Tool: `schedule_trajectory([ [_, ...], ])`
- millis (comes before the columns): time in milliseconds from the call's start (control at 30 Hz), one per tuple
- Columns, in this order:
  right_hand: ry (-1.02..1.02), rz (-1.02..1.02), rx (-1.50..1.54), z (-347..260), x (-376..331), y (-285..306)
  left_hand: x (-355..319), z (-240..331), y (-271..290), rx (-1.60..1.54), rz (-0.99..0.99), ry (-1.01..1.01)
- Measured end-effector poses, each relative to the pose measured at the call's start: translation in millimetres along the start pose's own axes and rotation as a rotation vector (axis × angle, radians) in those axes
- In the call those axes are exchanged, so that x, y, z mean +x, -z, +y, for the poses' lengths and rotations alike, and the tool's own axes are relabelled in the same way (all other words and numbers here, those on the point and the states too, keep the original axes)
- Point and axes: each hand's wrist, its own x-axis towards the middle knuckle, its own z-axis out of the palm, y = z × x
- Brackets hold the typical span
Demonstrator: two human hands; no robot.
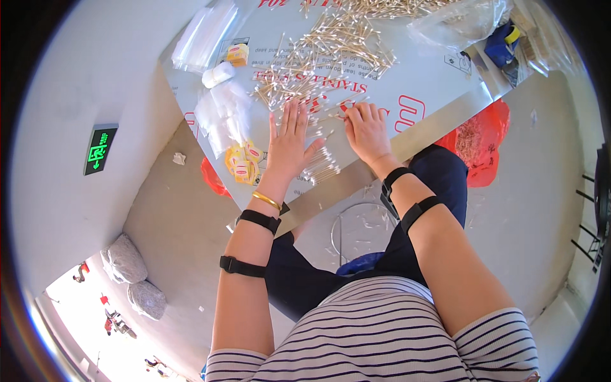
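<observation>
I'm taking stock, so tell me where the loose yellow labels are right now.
In the head view, the loose yellow labels lie near the table's left edge, left of the left hand and just below a pile of clear plastic bags.

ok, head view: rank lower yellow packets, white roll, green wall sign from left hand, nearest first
1. Lower yellow packets: just left of the left hand
2. White roll: upper left, on table
3. Green wall sign: far left
</observation>
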Motion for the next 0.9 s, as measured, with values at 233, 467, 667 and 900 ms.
schedule_trajectory([
  [233, -0.008, 0.019, -0.006, -1, 0, -1, -3, 2, 2, -0.054, -0.058, -0.065],
  [467, 0.018, 0.026, -0.030, 0, 0, 2, 0, -13, 14, -0.072, -0.011, -0.167],
  [667, 0.014, 0.022, -0.008, -1, 0, 2, -4, -16, 22, -0.249, 0.130, 0.049],
  [900, 0.008, 0.016, -0.002, -1, 0, 2, 5, -9, 12, -0.230, 0.242, 0.051],
])
